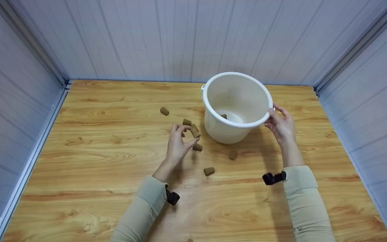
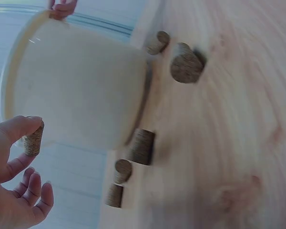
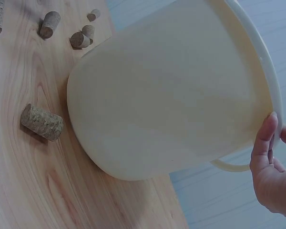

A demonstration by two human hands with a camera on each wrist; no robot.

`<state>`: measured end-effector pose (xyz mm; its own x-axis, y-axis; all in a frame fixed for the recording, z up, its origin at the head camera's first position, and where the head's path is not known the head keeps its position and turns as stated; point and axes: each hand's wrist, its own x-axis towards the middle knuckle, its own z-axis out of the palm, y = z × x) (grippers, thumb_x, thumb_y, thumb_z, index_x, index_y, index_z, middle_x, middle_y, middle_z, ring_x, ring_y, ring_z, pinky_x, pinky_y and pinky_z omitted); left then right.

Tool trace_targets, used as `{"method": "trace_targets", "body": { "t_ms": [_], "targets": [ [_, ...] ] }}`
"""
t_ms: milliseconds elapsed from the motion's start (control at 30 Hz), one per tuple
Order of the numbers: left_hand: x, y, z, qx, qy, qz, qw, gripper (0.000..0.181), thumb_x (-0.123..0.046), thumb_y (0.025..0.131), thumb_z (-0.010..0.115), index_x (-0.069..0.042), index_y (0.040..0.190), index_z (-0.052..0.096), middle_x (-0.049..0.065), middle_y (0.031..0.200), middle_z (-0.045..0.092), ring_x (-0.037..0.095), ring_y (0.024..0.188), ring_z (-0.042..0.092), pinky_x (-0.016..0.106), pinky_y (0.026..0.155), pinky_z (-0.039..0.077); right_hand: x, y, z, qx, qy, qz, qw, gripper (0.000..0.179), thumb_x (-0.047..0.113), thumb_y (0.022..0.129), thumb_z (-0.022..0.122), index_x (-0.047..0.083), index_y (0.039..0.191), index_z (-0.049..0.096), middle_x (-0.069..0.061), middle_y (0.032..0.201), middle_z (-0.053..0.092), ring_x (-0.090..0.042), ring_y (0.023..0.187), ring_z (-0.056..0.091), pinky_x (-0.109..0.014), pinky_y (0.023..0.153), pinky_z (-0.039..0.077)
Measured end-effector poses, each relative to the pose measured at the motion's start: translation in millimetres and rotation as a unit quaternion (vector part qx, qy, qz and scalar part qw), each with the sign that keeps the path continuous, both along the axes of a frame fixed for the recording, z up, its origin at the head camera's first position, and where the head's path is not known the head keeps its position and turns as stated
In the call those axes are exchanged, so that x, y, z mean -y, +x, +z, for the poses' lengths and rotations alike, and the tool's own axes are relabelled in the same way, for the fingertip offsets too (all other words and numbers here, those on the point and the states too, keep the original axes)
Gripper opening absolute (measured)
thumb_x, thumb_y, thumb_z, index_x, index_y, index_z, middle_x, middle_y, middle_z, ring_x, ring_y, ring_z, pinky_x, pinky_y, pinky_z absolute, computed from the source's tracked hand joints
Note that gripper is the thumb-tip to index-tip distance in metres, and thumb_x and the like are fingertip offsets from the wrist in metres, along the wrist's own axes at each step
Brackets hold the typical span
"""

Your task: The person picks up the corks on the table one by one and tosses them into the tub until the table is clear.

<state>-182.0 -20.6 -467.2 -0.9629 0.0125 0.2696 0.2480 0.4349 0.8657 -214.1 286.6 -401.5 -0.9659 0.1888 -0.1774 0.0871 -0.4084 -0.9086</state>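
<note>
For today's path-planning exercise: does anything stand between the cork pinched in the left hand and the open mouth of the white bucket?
Nothing visible does. The left hand pinches a cork just left of the bucket; only the tilted rim rises between. The right hand grips the far rim.

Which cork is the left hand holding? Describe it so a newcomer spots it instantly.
Start at the white bucket on the wooden table. Just left of its base, the left hand pinches one cork between thumb and fingertips. It alone is lifted; the others lie loose on the wood.
</note>
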Motion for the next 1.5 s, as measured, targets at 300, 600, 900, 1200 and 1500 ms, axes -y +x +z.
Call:
{"method": "trace_targets", "body": {
  "t_ms": [300,600,900,1200,1500],
  "targets": [
    [-5.9,0.3,32.1,-0.039,-0.010,-0.022,0.9990,0.034,-0.016,0.071,0.075,-0.002,0.099,0.061,0.008,0.088,0.044,0.023,0.081,0.046,0.029,0.070,0.039,1,-0.6,0.4,0.010,0.002,-0.003,0.9999,0.028,0.006,0.085,0.058,0.007,0.110,0.047,-0.007,0.057,0.057,-0.014,0.048,0.056,-0.021,0.046,0.046],
    [-15.7,-6.9,56.0,-0.068,-0.005,-0.041,0.9969,0.032,-0.016,0.072,0.074,-0.003,0.098,0.061,0.007,0.091,0.044,0.020,0.082,0.044,0.028,0.069,0.041,1,-1.4,1.9,0.021,0.003,-0.012,0.9997,0.029,0.007,0.084,0.059,0.007,0.110,0.047,-0.007,0.056,0.057,-0.015,0.049,0.056,-0.022,0.046,0.046],
    [-37.1,-26.9,76.0,-0.050,0.009,-0.069,0.9964,0.035,-0.017,0.071,0.075,-0.002,0.099,0.061,0.011,0.094,0.047,0.020,0.083,0.045,0.028,0.073,0.040,1,-0.4,2.7,0.021,0.003,-0.013,0.9997,0.028,0.007,0.084,0.059,0.008,0.110,0.048,-0.007,0.058,0.057,-0.015,0.050,0.055,-0.022,0.047,0.047],
    [-64.5,-49.3,89.6,-0.038,-0.033,-0.075,0.9959,0.033,-0.020,0.071,0.075,-0.005,0.096,0.061,0.010,0.094,0.047,0.017,0.079,0.045,0.021,0.068,0.038,0,-0.9,1.2,0.009,-0.015,-0.006,0.9998,0.027,0.004,0.085,0.057,0.006,0.110,0.047,-0.008,0.057,0.057,-0.016,0.048,0.055,-0.022,0.046,0.046],
    [-82.0,-67.8,102.7,-0.014,-0.066,-0.076,0.9949,0.034,-0.024,0.073,0.073,-0.008,0.100,0.060,0.006,0.097,0.045,0.015,0.091,0.044,0.019,0.074,0.036,2,-1.7,0.8,0.009,-0.001,-0.009,0.9999,0.026,0.006,0.085,0.057,0.007,0.109,0.048,-0.007,0.057,0.057,-0.015,0.049,0.055,-0.022,0.046,0.046]
  ]
}}
